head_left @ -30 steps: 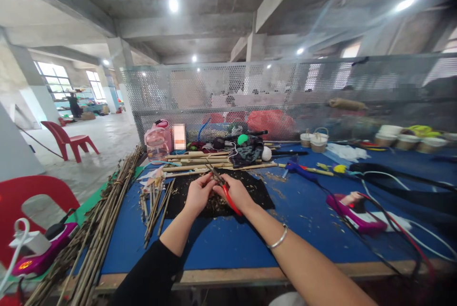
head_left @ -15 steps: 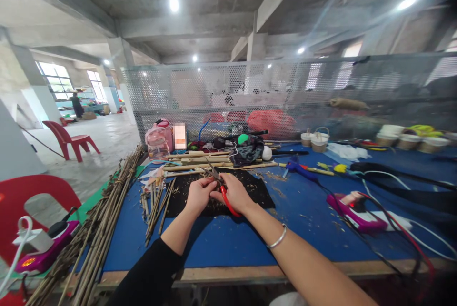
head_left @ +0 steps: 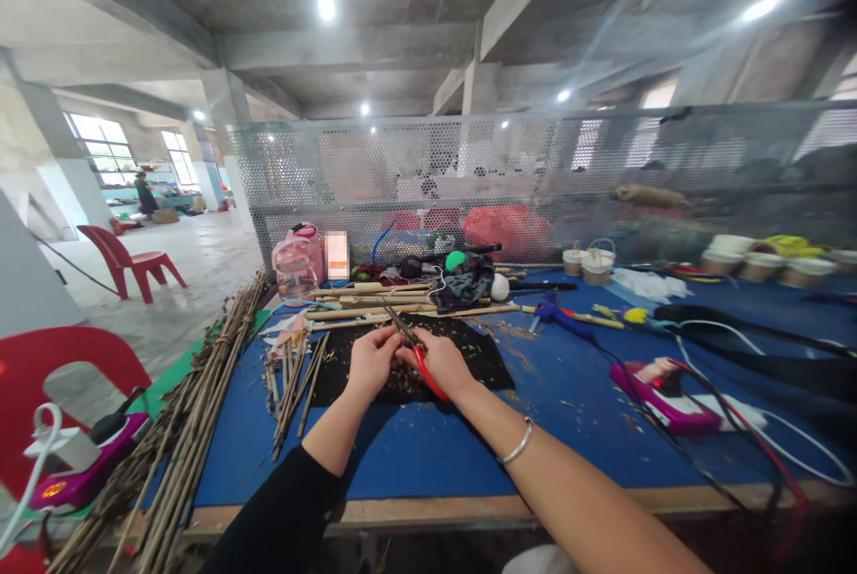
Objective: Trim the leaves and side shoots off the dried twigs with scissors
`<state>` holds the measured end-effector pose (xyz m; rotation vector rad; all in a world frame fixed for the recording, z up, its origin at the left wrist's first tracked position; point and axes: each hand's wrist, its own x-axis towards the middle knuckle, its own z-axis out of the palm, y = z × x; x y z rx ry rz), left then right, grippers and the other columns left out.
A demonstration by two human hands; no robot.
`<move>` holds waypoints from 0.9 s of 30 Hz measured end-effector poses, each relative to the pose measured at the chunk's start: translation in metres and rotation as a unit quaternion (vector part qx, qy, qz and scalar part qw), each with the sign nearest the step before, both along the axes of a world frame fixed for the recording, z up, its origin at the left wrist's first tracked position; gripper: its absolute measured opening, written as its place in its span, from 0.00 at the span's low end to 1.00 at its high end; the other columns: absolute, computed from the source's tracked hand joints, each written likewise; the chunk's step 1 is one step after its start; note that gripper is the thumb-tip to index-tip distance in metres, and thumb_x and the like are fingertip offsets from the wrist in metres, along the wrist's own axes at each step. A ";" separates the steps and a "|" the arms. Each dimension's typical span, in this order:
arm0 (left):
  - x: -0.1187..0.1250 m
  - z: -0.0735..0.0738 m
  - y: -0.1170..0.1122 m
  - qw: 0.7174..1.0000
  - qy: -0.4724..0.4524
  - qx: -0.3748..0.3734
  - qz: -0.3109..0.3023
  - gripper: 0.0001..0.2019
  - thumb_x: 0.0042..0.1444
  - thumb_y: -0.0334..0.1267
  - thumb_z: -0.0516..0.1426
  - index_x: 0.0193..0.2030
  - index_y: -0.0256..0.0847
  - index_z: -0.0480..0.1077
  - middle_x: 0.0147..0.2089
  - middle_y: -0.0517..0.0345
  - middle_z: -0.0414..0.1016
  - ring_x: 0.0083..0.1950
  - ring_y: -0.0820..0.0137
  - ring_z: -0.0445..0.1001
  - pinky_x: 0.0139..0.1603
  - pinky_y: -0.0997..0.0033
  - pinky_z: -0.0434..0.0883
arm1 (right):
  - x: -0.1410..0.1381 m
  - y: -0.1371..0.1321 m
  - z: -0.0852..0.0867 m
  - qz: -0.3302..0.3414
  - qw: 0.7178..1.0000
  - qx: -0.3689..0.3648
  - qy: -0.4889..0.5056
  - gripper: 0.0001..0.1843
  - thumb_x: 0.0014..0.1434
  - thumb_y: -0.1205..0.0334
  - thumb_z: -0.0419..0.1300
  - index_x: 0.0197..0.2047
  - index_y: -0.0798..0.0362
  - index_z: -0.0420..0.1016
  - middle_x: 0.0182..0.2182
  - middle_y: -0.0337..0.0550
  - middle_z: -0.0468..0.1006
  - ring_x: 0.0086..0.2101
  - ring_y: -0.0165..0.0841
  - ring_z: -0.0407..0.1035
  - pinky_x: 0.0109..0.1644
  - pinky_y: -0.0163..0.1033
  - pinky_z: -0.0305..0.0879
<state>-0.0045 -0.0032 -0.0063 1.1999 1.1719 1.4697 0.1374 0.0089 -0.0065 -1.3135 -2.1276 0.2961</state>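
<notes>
1. Blades on the red-handled metal scissors (head_left: 421,362) look closer together than half a second ago; both hands have barely shifted.
2. They're in the right hand (head_left: 443,363), above the littered black fabric sheet (head_left: 487,361). Probably light, rigid, smooth-handled: I'd grab the red loops, not the blades.
3. Left hand (head_left: 370,365) is pinched narrow just beside; can't tell what's in it.
4. Thin brown sticks (head_left: 313,382) lie left, likely stiff but snappable.

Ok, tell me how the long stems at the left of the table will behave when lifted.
The long stems look thin and dry, so they are probably light for their length and might snap if bent sharply. Their near ends fan apart, so some would likely slip loose. The shaggy bits along one side may snag or shed.
</notes>
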 end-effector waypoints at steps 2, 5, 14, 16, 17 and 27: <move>-0.001 -0.001 0.002 1.000 -0.001 0.015 0.000 0.16 0.46 0.39 0.58 0.41 0.34 0.75 0.29 0.55 0.76 0.24 0.75 0.68 0.24 0.78 0.63 | -0.001 0.000 0.000 0.009 1.000 0.013 -0.005 0.19 0.53 0.47 0.56 0.45 0.48 0.68 0.35 0.43 0.77 0.37 0.36 0.71 0.38 0.35 0.61; -0.002 -0.002 0.002 0.999 0.023 0.044 -0.009 0.13 0.47 0.36 0.56 0.38 0.34 0.75 0.27 0.55 0.76 0.27 0.73 0.70 0.29 0.76 0.66 | -0.001 0.000 -0.001 0.034 0.998 0.050 -0.005 0.23 0.50 0.47 0.59 0.47 0.50 0.66 0.40 0.45 0.74 0.41 0.36 0.69 0.43 0.37 0.61; 0.000 -0.002 0.000 0.998 0.024 0.046 -0.032 0.11 0.47 0.36 0.56 0.37 0.35 0.76 0.31 0.54 0.77 0.31 0.70 0.72 0.32 0.74 0.68 | -0.003 -0.001 0.001 0.056 0.997 0.041 0.040 0.20 0.52 0.50 0.59 0.45 0.51 0.67 0.38 0.44 0.74 0.39 0.35 0.68 0.41 0.36 0.61; 0.001 -0.001 0.000 0.999 0.015 0.038 -0.030 0.11 0.47 0.37 0.57 0.36 0.35 0.76 0.30 0.54 0.77 0.30 0.70 0.72 0.30 0.75 0.68 | -0.003 -0.003 0.003 0.052 0.998 0.020 0.041 0.17 0.52 0.51 0.58 0.44 0.50 0.68 0.36 0.42 0.75 0.36 0.34 0.69 0.38 0.35 0.61; 0.001 0.000 -0.001 0.999 0.010 0.032 -0.027 0.11 0.47 0.37 0.57 0.36 0.35 0.76 0.30 0.54 0.77 0.29 0.70 0.72 0.28 0.75 0.67 | -0.002 -0.003 0.004 0.049 0.998 0.013 0.039 0.17 0.52 0.51 0.58 0.43 0.49 0.69 0.36 0.42 0.76 0.35 0.34 0.70 0.37 0.34 0.61; 0.002 0.003 -0.002 0.999 -0.032 -0.010 -0.004 0.14 0.43 0.39 0.60 0.36 0.33 0.75 0.27 0.56 0.76 0.19 0.78 0.63 0.18 0.79 0.61 | 0.000 0.000 0.001 0.016 1.000 0.007 -0.004 0.18 0.54 0.46 0.55 0.44 0.47 0.70 0.34 0.43 0.78 0.35 0.35 0.73 0.35 0.33 0.61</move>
